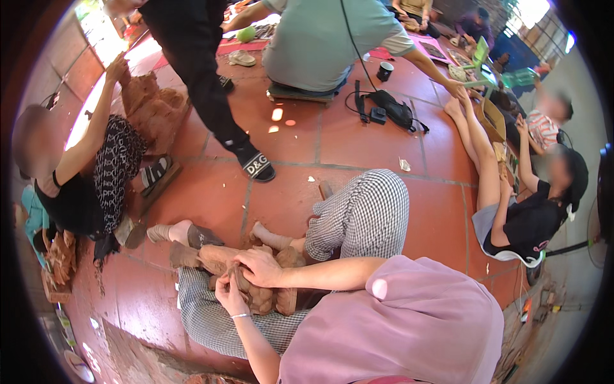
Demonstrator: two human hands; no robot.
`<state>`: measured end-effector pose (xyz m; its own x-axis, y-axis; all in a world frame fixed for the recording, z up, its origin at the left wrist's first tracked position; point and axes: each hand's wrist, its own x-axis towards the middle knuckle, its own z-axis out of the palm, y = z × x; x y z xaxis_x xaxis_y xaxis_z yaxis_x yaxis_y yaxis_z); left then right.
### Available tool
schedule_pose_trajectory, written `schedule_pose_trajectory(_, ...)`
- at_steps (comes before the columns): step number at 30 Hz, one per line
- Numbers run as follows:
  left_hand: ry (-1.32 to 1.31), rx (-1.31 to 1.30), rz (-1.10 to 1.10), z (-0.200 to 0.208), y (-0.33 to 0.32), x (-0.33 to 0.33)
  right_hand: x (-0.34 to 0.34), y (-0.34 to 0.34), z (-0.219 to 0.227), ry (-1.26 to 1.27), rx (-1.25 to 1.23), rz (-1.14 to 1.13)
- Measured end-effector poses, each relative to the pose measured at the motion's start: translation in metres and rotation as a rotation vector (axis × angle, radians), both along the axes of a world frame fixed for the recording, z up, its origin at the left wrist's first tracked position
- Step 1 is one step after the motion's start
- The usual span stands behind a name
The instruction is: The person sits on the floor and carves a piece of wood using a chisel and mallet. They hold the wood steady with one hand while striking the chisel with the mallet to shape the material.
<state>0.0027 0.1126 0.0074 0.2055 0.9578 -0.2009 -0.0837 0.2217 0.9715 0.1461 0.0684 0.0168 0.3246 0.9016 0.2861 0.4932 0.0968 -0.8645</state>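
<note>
A brown lumpy sculpture [261,299], clay or wood I cannot tell, rests across my lap on checkered trousers. My right hand [259,267] lies over its upper side, with the fingers bent down around it. Close beside, my left hand [231,296], with a thin bracelet at the wrist, has its fingers pinched together against the near side of the piece. Whatever is between those fingertips is too small to make out. A thick brown arm of the sculpture [214,255] reaches toward my foot on the left.
Red floor tiles [294,192] surround me, with small pale scraps on them. Ahead are a person's slippered foot [258,168], a seated person's back [313,51], a black bag [391,109] and a mug [384,71]. Another person sits left by a large brown sculpture [153,112]; others sit right.
</note>
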Motion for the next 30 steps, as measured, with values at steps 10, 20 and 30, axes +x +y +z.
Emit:
schedule_pose_trajectory(10, 0.026, -0.040, 0.016, 0.001, -0.021, -0.019, -0.004, 0.005, 0.001, -0.073, 0.057, -0.037)
schedule_pose_trajectory(20, -0.224, -0.079, 0.012, -0.012, -0.010, -0.020, -0.006, 0.006, -0.003, -0.086, -0.012, 0.077)
schedule_pose_trajectory(30, 0.131, 0.126, 0.044, -0.015, 0.004, 0.004, -0.005, 0.008, -0.010, -0.157, -0.016, 0.093)
